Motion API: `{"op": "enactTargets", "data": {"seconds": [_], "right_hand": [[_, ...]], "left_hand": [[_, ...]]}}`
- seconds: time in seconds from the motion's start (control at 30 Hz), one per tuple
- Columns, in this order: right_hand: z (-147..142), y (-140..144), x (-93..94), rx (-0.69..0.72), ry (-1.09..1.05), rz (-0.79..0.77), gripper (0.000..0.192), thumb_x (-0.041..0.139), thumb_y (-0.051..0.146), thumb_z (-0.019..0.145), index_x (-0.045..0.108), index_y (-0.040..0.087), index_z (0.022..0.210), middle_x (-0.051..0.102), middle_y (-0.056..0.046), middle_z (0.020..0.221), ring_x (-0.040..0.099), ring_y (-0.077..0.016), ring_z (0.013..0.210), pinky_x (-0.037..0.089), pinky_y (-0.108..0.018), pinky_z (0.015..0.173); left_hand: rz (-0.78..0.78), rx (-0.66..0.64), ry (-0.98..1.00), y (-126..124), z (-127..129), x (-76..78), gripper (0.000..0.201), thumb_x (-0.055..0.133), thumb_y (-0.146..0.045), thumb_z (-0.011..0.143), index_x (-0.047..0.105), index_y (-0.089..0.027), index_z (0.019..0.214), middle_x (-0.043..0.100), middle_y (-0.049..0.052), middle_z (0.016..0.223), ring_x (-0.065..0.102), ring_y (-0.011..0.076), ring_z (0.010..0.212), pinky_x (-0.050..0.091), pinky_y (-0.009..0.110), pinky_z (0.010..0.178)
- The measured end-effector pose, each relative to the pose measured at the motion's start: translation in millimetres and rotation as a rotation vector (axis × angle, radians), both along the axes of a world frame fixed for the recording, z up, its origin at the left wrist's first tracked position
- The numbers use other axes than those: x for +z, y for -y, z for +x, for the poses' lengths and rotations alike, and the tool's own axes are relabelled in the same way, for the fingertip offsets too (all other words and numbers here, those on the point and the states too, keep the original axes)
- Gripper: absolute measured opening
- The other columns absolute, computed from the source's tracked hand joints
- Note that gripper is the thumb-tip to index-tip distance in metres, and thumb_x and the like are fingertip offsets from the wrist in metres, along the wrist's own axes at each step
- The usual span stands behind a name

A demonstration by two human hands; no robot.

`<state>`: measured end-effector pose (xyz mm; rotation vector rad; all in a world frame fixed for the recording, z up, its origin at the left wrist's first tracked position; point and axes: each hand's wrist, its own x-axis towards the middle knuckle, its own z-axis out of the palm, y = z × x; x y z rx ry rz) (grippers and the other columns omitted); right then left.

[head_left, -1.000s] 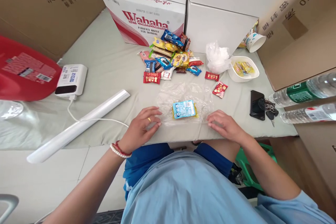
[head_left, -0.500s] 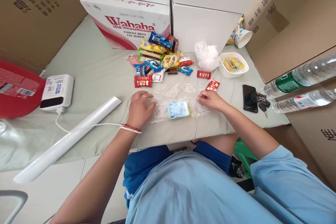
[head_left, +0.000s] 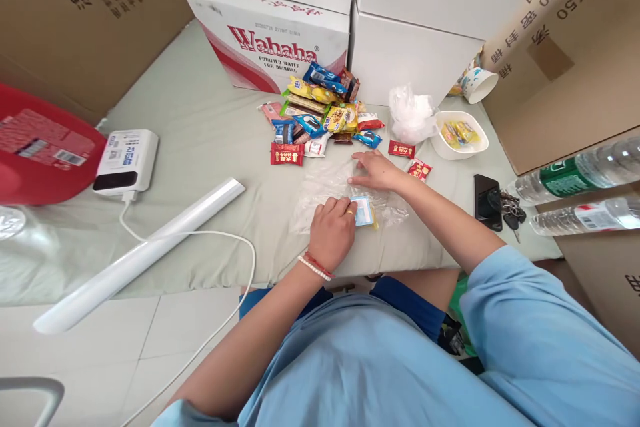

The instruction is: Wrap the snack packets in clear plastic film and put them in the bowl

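Left hand: the left hand lies knuckles up on the clear plastic bag, fingers curled loosely over the near end of the blue snack packet. Whether it grips the packet or only presses on it, I cannot tell from here. There is a ring on one finger and a red and white bracelet at the wrist.

Right hand: the right hand is spread nearly flat, palm down, on the far part of the same bag, fingers pointing left. It closes on nothing; it only presses the plastic against the cloth.

Clear plastic bag: flat and crinkled on the pale green table, near the front edge, between the two hands.

Blue snack packet: at the bag's right end, half hidden by the left fingers. Whether it is inside the plastic or lying on it is not clear.

Snack pile: the heap of wrapped snacks sits just beyond the bag, in front of the Wahaha carton.

Red sachets: two small ones just right of the right hand.

White bowl: the white bowl holds yellow packets, with a crumpled white bag beside it.

Right edge: the phone with keys, then two water bottles lying on their sides.

Left side: a white power bank, its cable, and a long white tube.
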<state>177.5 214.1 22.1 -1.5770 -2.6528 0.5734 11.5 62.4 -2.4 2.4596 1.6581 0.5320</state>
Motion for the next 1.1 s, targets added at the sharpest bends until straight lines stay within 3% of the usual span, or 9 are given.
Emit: {"op": "enactTargets", "data": {"seconds": [0.1,0.23,0.43,0.53,0.63,0.8,0.93,1.03,1.1], "right_hand": [[-14.7,-13.1,-1.8,-0.004,0.016,-0.152,0.044,0.08,0.038,0.081,0.07,0.012,0.115,0.072,-0.006,0.089,0.063,-0.0238,0.094,0.045,-0.029,0.081],[-13.3,-16.1,12.9,0.053,-0.166,-0.333,0.016,0.072,0.031,0.083,0.067,0.016,0.087,0.055,0.005,0.066,0.052,-0.0131,0.065,0.039,-0.024,0.065],[0.1,31.0,41.0,0.258,-0.339,-0.081,0.008,0.063,0.025,0.088,0.062,0.017,0.085,0.059,-0.002,0.087,0.054,-0.0145,0.077,0.042,-0.025,0.074],[3.3,71.7,33.5,0.348,-0.315,-0.019,0.01,0.053,0.019,0.094,0.063,0.019,0.093,0.061,-0.004,0.09,0.057,-0.0167,0.082,0.043,-0.026,0.076],[5.9,102.9,9.6,0.33,-0.375,0.049,0.021,0.047,0.016,0.098,0.063,0.019,0.112,0.061,-0.006,0.097,0.058,-0.0183,0.085,0.045,-0.027,0.075],[8.5,122.2,-21.6,0.293,-0.373,0.092,0.036,0.046,0.014,0.1,0.061,0.024,0.131,0.06,-0.006,0.105,0.058,-0.0182,0.087,0.046,-0.027,0.073],[3.9,127.0,-18.7,0.3,-0.127,0.051,0.042,0.048,0.014,0.101,0.065,0.032,0.135,0.061,-0.005,0.108,0.055,-0.0189,0.083,0.037,-0.027,0.067],[-4.7,128.8,-8.2,0.279,0.027,0.006,0.045,0.048,0.018,0.103,0.064,0.039,0.139,0.062,-0.004,0.112,0.052,-0.0187,0.078,0.031,-0.027,0.063],[-11.2,129.2,-1.4,0.282,0.081,-0.012,0.045,0.048,0.02,0.103,0.063,0.04,0.14,0.062,-0.006,0.113,0.051,-0.0189,0.076,0.029,-0.028,0.062]], "left_hand": [[0.011,-0.013,-0.067,-3.2,1.1,-7.4,0.032,0.043,-0.022,0.104,0.069,-0.021,0.123,0.073,0.013,0.119,0.06,0.0293,0.103,0.043,0.046,0.08],[0.014,-0.028,-0.089,-0.9,-1.9,-7.8,0.032,0.044,-0.023,0.104,0.07,-0.021,0.123,0.072,0.012,0.119,0.059,0.0292,0.103,0.042,0.046,0.079],[0.053,0.064,-0.046,4.3,2.4,-8.8,0.031,0.046,-0.026,0.104,0.072,-0.025,0.121,0.069,0.012,0.112,0.056,0.0296,0.098,0.041,0.045,0.077],[0.031,0.117,-0.008,5.0,3.0,-12.0,0.028,0.048,-0.027,0.104,0.076,-0.024,0.104,0.066,0.011,0.095,0.056,0.0285,0.092,0.04,0.043,0.075],[-0.032,0.092,0.102,2.5,-3.0,-16.7,0.028,0.052,-0.023,0.101,0.074,-0.02,0.085,0.065,0.01,0.085,0.058,0.0257,0.087,0.043,0.039,0.075],[-0.175,0.11,0.56,-2.7,-33.1,-22.8,0.022,0.057,-0.026,0.094,0.078,-0.021,0.093,0.073,0.007,0.089,0.067,0.0218,0.09,0.051,0.035,0.084],[-0.285,0.418,0.929,-13.2,-60.9,-20.6,0.027,0.059,-0.037,0.09,0.076,-0.019,0.101,0.078,0.005,0.094,0.071,0.0201,0.088,0.054,0.032,0.084],[-0.123,0.613,0.896,-30.9,-69.1,-12.7,0.032,0.054,-0.045,0.094,0.071,-0.019,0.101,0.076,0.006,0.099,0.068,0.02,0.093,0.052,0.032,0.087],[-0.094,0.63,0.811,-45.2,-66.1,-5.8,0.039,0.047,-0.051,0.098,0.068,-0.019,0.105,0.074,0.009,0.109,0.067,0.0225,0.104,0.05,0.036,0.095]]}}
